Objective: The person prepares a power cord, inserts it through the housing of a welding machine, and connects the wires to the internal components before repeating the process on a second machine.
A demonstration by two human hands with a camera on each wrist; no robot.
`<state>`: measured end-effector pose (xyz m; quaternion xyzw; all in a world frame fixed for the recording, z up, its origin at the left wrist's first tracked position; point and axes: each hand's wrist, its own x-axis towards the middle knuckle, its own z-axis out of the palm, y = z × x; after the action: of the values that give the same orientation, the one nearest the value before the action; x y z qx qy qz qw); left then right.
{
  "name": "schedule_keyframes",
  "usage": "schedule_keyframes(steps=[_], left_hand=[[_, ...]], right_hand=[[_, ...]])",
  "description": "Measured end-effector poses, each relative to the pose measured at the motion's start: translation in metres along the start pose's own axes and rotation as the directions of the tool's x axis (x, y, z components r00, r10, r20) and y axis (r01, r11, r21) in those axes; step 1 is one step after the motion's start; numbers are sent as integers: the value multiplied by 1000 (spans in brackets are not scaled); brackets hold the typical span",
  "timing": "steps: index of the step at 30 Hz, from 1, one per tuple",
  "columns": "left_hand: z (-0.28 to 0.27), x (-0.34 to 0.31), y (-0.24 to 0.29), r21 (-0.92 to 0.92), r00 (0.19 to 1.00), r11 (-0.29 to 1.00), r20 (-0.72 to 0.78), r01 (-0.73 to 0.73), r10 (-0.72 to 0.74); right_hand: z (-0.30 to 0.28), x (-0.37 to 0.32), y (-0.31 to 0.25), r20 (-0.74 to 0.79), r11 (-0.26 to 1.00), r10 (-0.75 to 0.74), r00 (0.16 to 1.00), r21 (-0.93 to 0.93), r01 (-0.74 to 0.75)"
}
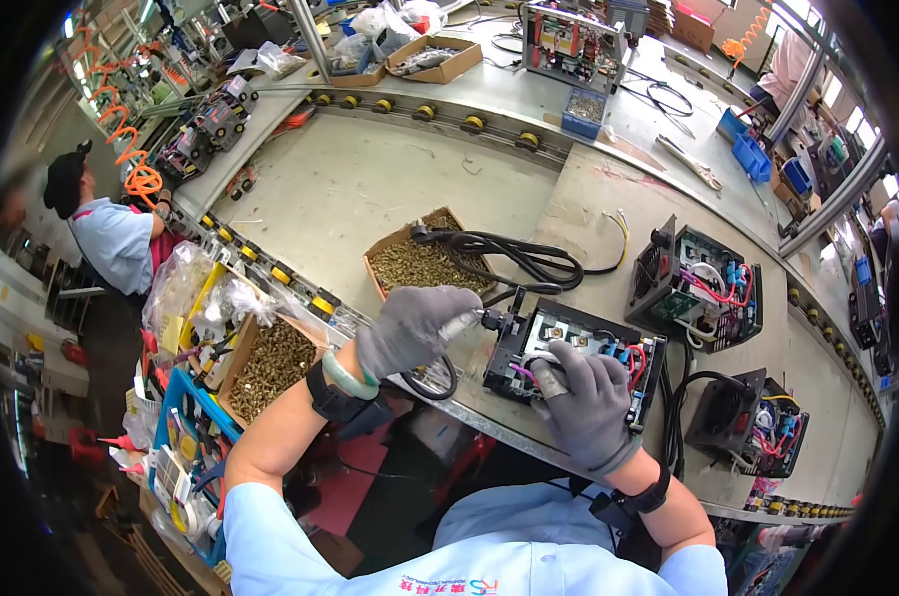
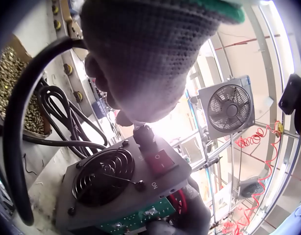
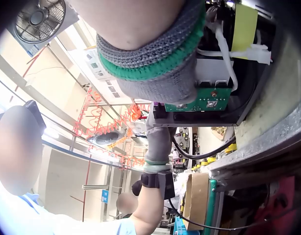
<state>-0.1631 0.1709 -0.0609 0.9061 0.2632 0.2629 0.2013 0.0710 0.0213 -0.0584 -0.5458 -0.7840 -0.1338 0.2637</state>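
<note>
Both hands wear grey gloves. My left hand [image 1: 414, 328] grips a black power cable [image 2: 23, 112] right at the black cable gland [image 2: 144, 137] on the end panel of an open electrical unit [image 1: 553, 323]. The cable loops out below that hand. That panel also bears a fan grille [image 2: 104, 176] and a red rocker switch [image 2: 160, 161]. My right hand [image 1: 588, 407] reaches over the unit's near side, thumb and fingers together at the wires [image 1: 522, 371] inside, just behind the panel; its fingertips are partly hidden. A green circuit board [image 3: 209, 100] shows along the unit's side.
A cardboard box of brass-coloured screws [image 1: 414, 263] stands behind the unit, the coiled cable [image 1: 529, 256] lying over its edge. Two similar units [image 1: 702, 288] stand at the right. Another box of screws [image 1: 276, 368] and a blue basket [image 1: 176, 397] are at the left.
</note>
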Motion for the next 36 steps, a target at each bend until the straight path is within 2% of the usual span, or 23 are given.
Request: schedule_keyframes(steps=[4,6,8,9,11,13,16,18,20,21,24,28,31,36], left_hand=[[2,-8,22,-122,999,992,-50,15,-21],[6,-12,50,-84,998,996,-51,30,-34],[15,-16,73,-53,986,995,-137,84,-91],[17,-18,78,-48,981,995,-171,83,-90],[20,-21,80,-15,974,994,-197,110,-110],[18,-26,81,23,972,985,-163,174,-168],[15,-26,80,71,970,982,-186,174,-158],[6,-26,70,47,958,979,-221,196,-182],[10,-32,45,-112,923,960,-269,255,-276],[13,-28,42,-92,933,979,-301,180,-200],[17,-26,57,10,959,990,-250,139,-132],[24,-26,44,152,959,984,-279,91,-45],[25,-25,40,238,972,966,-229,99,-44],[26,-27,38,251,987,961,-141,112,-78]], right_hand=[[-15,-5,23,74,991,-103,992,98,96],[-30,-11,38,59,983,-157,986,108,150],[-34,-25,38,84,984,-134,987,131,122],[-36,-28,36,77,991,-112,991,82,106],[-41,-22,27,110,997,-64,992,40,60],[-27,-19,20,101,995,-98,990,41,94],[-18,-18,15,56,992,-95,994,85,90],[-21,-17,16,90,992,-93,992,97,84],[-20,-19,17,99,991,-80,992,117,68],[-18,-19,18,81,990,-94,992,112,85],[-15,-20,20,58,990,-106,993,102,99],[-12,-21,21,39,990,-115,993,90,112],[-12,-21,21,33,990,-115,993,80,112],[-11,-21,20,18,991,-114,993,74,113]])
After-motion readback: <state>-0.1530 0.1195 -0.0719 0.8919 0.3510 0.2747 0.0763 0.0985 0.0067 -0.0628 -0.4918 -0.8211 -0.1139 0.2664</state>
